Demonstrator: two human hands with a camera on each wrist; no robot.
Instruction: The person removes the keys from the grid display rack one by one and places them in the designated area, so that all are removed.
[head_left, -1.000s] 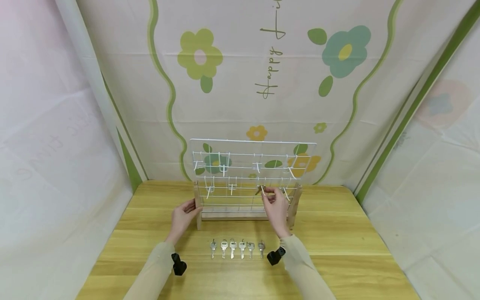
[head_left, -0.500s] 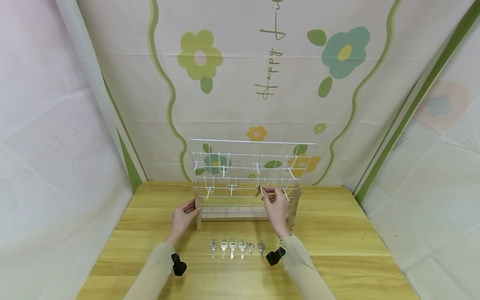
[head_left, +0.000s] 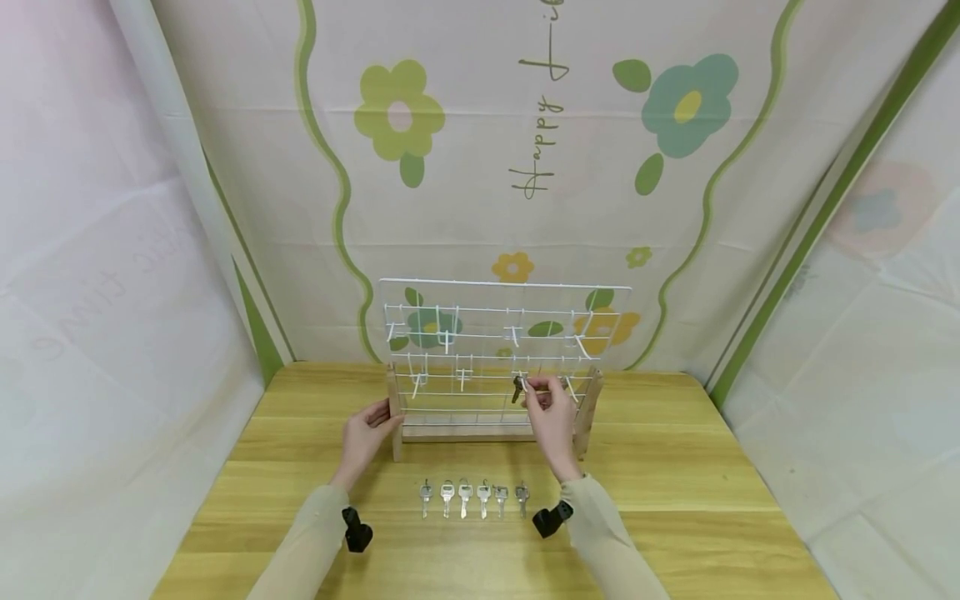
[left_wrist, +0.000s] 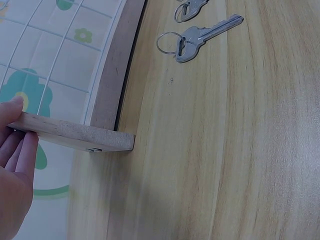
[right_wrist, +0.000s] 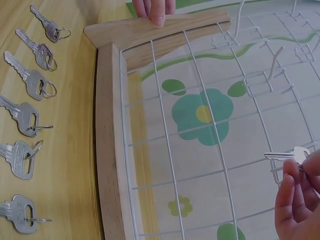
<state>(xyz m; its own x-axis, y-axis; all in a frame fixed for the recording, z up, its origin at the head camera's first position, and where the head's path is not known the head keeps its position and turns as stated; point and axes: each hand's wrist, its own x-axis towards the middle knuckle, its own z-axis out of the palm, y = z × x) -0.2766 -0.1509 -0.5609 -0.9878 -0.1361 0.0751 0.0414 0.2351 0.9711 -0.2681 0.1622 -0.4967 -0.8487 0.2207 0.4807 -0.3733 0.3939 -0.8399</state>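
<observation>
A white wire grid rack (head_left: 480,357) with hooks stands in a wooden frame. My left hand (head_left: 366,435) holds the frame's left wooden post (left_wrist: 75,131), thumb on one side and fingers on the other. At a lower-row hook right of the middle, my right hand (head_left: 552,415) has thumb and fingertips together at the head of a small key (head_left: 517,390). The key hangs just left of the fingertips in the head view; in the right wrist view its blade (right_wrist: 278,156) sticks out past them. The key's ring is hidden by the fingers.
Several silver keys with rings lie in a row on the wooden table before the rack, one key (head_left: 426,500) at the left end and another key (head_left: 522,498) at the right. Other white hooks, such as one hook (head_left: 447,340), jut from the grid. A flowered cloth (head_left: 465,208) rises behind.
The key at the right fingertips has swung from a slant to a more upright hang, and its face shows more. The left hand and the keys on the table stay as they were.
</observation>
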